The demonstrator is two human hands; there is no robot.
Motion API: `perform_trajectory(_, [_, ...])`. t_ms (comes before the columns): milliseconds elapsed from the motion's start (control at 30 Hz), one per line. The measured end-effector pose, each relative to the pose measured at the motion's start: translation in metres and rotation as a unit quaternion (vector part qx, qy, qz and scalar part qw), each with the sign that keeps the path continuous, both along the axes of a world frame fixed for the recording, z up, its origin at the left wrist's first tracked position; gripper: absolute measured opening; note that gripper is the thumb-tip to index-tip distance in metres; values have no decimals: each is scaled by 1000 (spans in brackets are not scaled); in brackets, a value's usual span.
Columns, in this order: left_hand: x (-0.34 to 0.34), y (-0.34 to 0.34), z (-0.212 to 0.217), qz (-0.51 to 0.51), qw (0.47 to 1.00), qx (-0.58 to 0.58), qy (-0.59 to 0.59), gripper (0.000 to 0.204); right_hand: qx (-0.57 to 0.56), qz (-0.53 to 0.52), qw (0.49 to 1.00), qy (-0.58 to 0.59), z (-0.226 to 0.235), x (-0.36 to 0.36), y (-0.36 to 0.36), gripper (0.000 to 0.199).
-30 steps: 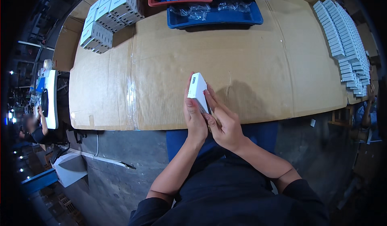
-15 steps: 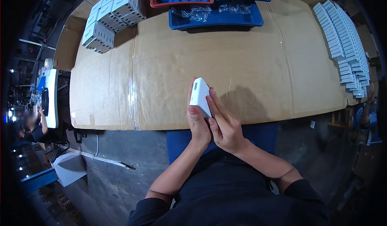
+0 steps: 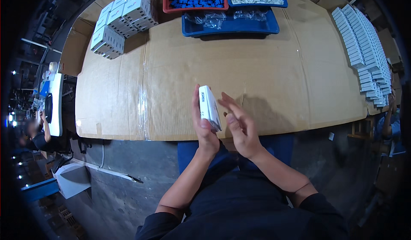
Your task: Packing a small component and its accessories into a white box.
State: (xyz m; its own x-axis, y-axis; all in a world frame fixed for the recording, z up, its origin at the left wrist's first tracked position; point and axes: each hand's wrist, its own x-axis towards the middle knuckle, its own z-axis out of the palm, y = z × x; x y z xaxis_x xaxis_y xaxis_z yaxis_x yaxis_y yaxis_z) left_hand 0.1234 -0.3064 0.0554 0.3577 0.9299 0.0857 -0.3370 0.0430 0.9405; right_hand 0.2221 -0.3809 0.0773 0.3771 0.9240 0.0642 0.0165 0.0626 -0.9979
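Observation:
A small white box, flat and rectangular with dark print on its narrow side, is held tilted above the near edge of the cardboard-covered table. My left hand grips it, the thumb at its lower end and the fingers along its left side. Just to the right, my right hand is off the box, its fingers apart and nothing in them. The box's underside is hidden by my left palm.
White boxes are stacked at the back left, and long stacks of thin white boxes line the right. At the back stand a red tray of blue parts, a blue tray of white parts, and another blue tray with clear plastic bags.
My right hand has come away from the white box, moving slightly right with its fingers spreading. The box stays in my left hand, turned a little and shifted slightly left.

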Motion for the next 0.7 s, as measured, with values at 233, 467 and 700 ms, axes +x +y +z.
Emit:
perform_trajectory(233, [-3, -2, -13, -32, 983, 159, 87, 103, -78, 1, 964, 252, 11, -4, 10, 57])
perform_trajectory(467, [-1, 2, -24, 70, 942, 283, 166, 107, -51, -49, 965, 254, 10, -25, 1, 53])
perform_trajectory(700, [1, -3, -19, 82, 956, 247, 136, 91, -8, -93, 988, 124, 10, -31, 0, 47])
